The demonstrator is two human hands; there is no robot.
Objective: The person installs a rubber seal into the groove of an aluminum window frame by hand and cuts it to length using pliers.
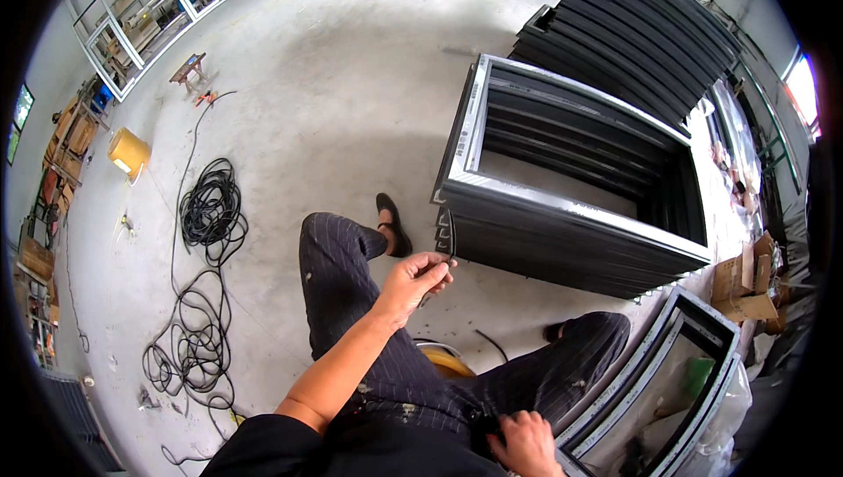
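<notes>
My left hand is raised in front of my left knee, its thumb and fingers pinched together. Between them is a thin black strip, which stands up past the fingertips; it looks like rubber seal. Just beyond the hand is the near left corner of a stack of dark rectangular frames. The uppermost frame has a silvery face. Low in the head view, my right hand rests by my right thigh with its fingers lying loosely apart. Nothing shows in that hand.
Tangled black cable lies on the floor to the left, near a yellow bucket. More dark frames are piled behind the stack. Loose frames and a cardboard box are at the right. Something yellow shows between my legs.
</notes>
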